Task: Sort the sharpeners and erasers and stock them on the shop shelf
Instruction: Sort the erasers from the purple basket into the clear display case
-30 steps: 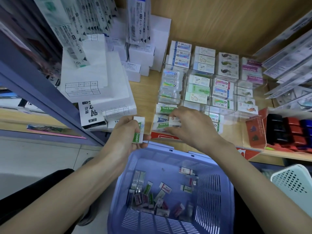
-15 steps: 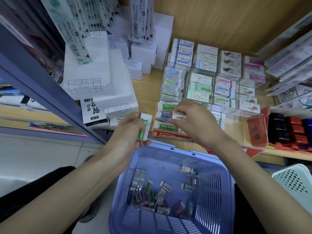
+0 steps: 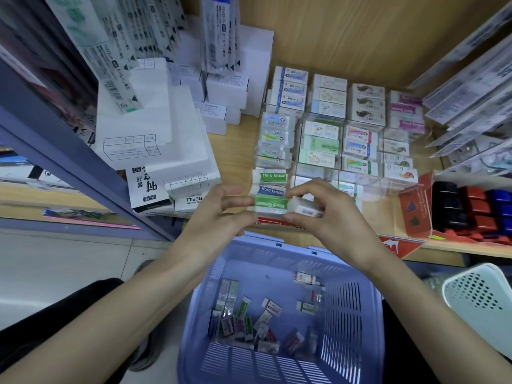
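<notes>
My left hand (image 3: 221,214) pinches the left end of a green "Hard Eraser" (image 3: 271,205), held level at the front of a short column of Hard Erasers (image 3: 270,182) on the wooden shelf (image 3: 235,151). Touching its right end is a white eraser with a barcode (image 3: 306,208), gripped between the thumb and fingers of my right hand (image 3: 329,220). Behind them a clear compartment tray (image 3: 365,177) holds rows of packed erasers. Below my hands a purple basket (image 3: 255,243) contains several loose small erasers and sharpeners (image 3: 249,320).
Stacks of white boxes (image 3: 155,128) and refill boxes (image 3: 191,199) crowd the shelf's left side. Red, black and blue items (image 3: 471,209) fill a display at the right. A white perforated basket (image 3: 482,297) stands lower right. A blue shelf post (image 3: 69,162) runs diagonally at left.
My left hand has swung the green eraser from upright to level and moved it right, up to the column. My right hand dropped slightly toward it with the white eraser.
</notes>
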Demonstrator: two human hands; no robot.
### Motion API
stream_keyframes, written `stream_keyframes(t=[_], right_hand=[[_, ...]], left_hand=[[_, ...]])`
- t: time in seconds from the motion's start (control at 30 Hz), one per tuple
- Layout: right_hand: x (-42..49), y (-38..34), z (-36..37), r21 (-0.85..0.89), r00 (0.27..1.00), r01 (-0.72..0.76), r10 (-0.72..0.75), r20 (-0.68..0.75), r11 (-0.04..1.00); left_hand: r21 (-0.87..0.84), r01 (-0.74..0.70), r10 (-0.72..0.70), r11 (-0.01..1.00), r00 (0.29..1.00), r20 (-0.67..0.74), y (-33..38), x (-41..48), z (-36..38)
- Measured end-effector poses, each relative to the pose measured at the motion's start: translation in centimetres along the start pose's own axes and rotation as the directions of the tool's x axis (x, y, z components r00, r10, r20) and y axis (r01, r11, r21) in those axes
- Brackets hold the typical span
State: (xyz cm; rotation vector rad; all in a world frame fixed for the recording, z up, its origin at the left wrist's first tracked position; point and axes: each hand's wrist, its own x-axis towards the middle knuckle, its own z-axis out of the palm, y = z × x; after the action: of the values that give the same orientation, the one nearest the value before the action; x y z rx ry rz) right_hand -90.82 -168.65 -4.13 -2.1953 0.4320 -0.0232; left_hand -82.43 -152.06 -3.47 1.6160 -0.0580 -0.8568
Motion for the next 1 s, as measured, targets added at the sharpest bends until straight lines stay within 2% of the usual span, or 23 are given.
stream_keyframes(t=[0.1, 0.2, 0.4, 0.63, 0.7, 0.77, 0.83, 0.93, 1.0], right_hand=[[0.4, 1.1, 0.0, -0.100, 0.989, -0.015, 0.000, -0.149, 0.995], [1.2, 1.2, 0.5, -0.193, 0.975, -0.008, -0.035, -0.219, 0.981], [2.0, 1.0, 2.2, -0.506, 0.960, 0.112, -0.226, -0.168, 0.855], [2.7, 1.2, 3.5, -0.609, 0.962, 0.080, -0.222, -0.162, 0.789], [2.6, 1.0, 3.2, -0.511, 0.967, 0.039, -0.161, -0.198, 0.859], [2.3, 0.6, 2.3, -0.302, 0.970, 0.005, -0.078, -0.230, 0.953], [2.0, 0.0, 1.3, -0.075, 0.981, -0.032, 0.017, -0.194, 0.997], [1.4, -1.3, 0.2, 0.258, 0.984, -0.067, 0.107, -0.141, 0.964], [0.9, -2.0, -0.1, 0.397, 0.983, -0.057, 0.121, -0.139, 0.916]], left_hand=[[0.019, 0.003, -0.002, 1.000, 0.998, -0.064, -0.1, 0.3, -0.2], [0.025, 0.017, -0.014, 1.000, 0.994, -0.105, -0.2, 0.6, -0.3], [0.049, 0.021, -0.018, 0.999, 0.997, -0.072, -0.4, 0.5, -0.1], [0.033, 0.028, -0.026, 0.999, 0.997, -0.073, -0.4, 0.5, -0.2], [0.041, 0.021, -0.018, 0.999, 0.997, -0.078, -0.4, 0.4, -0.2], [0.086, -0.022, 0.030, 0.996, 0.996, -0.088, -0.3, 0.4, -0.3], [0.148, -0.079, 0.091, 0.986, 0.993, -0.079, -0.2, 0.4, -0.4], [0.087, -0.088, 0.095, 0.992, 0.992, -0.083, 0.0, 0.2, -0.2], [-0.010, -0.062, 0.061, 0.998, 0.995, -0.082, 0.3, 0.2, 0.1]])
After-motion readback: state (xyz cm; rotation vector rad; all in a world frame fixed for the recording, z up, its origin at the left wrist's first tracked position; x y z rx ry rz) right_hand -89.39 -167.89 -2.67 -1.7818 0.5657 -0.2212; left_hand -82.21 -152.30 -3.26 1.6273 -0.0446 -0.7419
